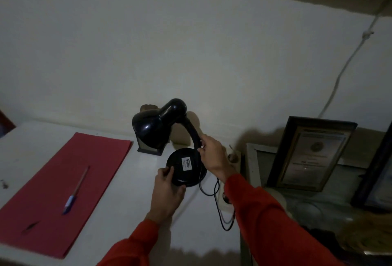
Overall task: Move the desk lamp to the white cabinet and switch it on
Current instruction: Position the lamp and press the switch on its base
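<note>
Left hand gripping lamp base, right hand gripping neck, red folder beside

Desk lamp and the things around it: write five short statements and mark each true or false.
1. Both hands are on the lamp. True: the left hand holds the base, the right hand the neck.
2. The lamp is lit. False: no light comes from the shade and the scene is dim.
3. A pen lies on the red folder. True.
4. The red folder is to the right of the lamp. False: it lies to the left.
5. A framed certificate leans against the wall on the right. True.
</note>
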`<state>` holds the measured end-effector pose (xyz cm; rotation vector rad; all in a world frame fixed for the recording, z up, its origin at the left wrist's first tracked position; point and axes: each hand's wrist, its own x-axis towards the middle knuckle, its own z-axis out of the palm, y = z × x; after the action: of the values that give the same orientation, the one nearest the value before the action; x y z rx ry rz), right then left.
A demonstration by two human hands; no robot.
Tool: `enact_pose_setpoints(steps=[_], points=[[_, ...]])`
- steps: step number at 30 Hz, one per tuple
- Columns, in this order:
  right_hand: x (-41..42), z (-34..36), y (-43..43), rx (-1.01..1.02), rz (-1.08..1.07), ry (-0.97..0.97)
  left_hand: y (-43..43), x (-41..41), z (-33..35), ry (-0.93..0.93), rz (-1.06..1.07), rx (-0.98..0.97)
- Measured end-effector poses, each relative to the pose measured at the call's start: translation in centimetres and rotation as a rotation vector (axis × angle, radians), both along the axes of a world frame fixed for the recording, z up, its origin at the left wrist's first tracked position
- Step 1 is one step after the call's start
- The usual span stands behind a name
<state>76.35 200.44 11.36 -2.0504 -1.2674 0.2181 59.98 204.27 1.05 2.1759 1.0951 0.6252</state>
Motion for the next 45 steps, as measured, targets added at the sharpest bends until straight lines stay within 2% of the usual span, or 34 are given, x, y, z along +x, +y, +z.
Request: enact_pose_setpoints(steps=[10, 20, 29, 35, 38, 40, 45], points=[[1.8, -0.4, 2.0, -0.019, -0.008, -0.056, 0.7, 2.2, 0.1, 0.027, 0.072, 0.034], [2.7, -0.3, 2.5, 0.003, 0.016, 0.024, 0.8, 3.1, 0.8, 0.073, 0.069, 0.065], [2.6, -0.2, 2.7, -0.028, 0.019, 0.009, 1.2, 2.8, 1.3, 0.096, 0.056, 0.057], [-0.2, -1.5, 0.1, 0.012, -0.106, -0.068, 0.8, 1.3, -0.3, 0.157, 0.017, 0.203], [-2.2, -3.5, -1.3, 0.063, 0.122, -0.091, 0.3, 0.3, -1.2, 0.217, -0.02, 0.226], [-2.7, -4.9, -1.5, -0.065, 0.288, -0.144, 0.0, -0.2, -1.5, 0.266, -0.014, 0.216], [-2.7, -6.7, -0.5, -0.243, 0.361, -0.244, -0.2, -2.1, -2.2, 0.374, -0.008, 0.204]])
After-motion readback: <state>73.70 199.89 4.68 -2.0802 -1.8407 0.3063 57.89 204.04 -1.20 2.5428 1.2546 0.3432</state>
